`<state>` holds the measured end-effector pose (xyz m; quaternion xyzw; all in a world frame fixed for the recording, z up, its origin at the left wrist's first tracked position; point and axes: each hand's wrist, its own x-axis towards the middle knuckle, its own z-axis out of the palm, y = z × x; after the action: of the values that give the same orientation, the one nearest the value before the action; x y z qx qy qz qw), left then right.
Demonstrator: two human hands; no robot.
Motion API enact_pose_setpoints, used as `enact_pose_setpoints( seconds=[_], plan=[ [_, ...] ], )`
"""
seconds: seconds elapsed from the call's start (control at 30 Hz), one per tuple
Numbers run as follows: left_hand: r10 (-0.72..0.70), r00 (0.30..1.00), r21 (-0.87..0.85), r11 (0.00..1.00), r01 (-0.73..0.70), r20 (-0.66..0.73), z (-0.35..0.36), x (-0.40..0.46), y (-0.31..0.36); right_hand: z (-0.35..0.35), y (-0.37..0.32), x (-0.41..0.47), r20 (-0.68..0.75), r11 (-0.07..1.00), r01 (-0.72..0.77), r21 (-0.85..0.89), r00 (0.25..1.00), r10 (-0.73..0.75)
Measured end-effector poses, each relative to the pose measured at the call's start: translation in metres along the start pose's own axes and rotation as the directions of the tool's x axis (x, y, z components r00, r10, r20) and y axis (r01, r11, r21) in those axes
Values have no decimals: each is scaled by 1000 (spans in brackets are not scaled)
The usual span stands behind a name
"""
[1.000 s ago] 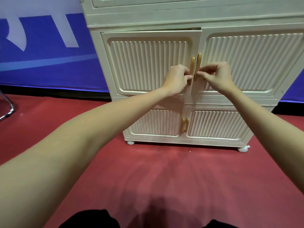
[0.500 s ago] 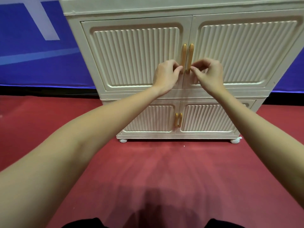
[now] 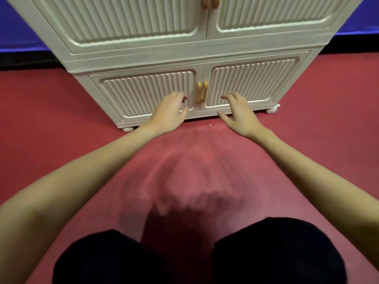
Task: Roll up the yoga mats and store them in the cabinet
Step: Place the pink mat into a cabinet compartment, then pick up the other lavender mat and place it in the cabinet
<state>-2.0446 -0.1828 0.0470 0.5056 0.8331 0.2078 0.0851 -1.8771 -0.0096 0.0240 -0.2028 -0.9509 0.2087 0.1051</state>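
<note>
The step in hand is judged to be access to the cabinet [image 3: 184, 56]: both hands are held low in front of its bottom pair of doors, all 4 visible doors being shut. The left hand [image 3: 170, 113] is seen just left of the 2 lower handles [image 3: 202, 92], fingers loosely curled, nothing gripped; the right hand [image 3: 239, 112] is spread just right of them, its grip likewise empty. Whether any fingertip touches a door panel cannot be told.

For the next move, each lower handle would need to be hooked and the doors swung outward, toward the knees [image 3: 276, 249].

No yoga mat is shown anywhere; where the mats lie cannot be told. The upper handles are cut off at the top edge, and the red floor [image 3: 61, 119] near the knees is blurred.
</note>
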Motion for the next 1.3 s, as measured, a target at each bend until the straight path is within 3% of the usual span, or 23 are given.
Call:
enact_pose_setpoints(
  seconds=[0.17,0.33,0.43,0.63,0.77,1.13,1.3],
  plan=[
    [-95,973,28,995,91,212,-25,-15,40,-41,-18,-46,219,982,-190,-19,957,190],
    [-113,901,80,993,87,419,-74,-49,109,-119,-49,-110,333,923,-383,-43,866,374],
    [-98,875,68,995,75,475,-123,-53,169,-191,-77,-147,371,879,-473,-57,807,459],
    [-20,851,73,997,-22,526,-220,-42,302,-345,-121,-216,312,703,-711,39,677,667],
    [36,809,88,990,-109,587,-267,-48,384,-425,-153,-270,261,488,-860,150,511,819],
    [384,628,-138,904,-404,676,-314,-105,577,-550,-256,-427,171,235,-951,203,271,947],
    [508,481,-211,812,-544,714,-302,-142,661,-583,-277,-508,126,84,-963,254,119,985]
  ],
)
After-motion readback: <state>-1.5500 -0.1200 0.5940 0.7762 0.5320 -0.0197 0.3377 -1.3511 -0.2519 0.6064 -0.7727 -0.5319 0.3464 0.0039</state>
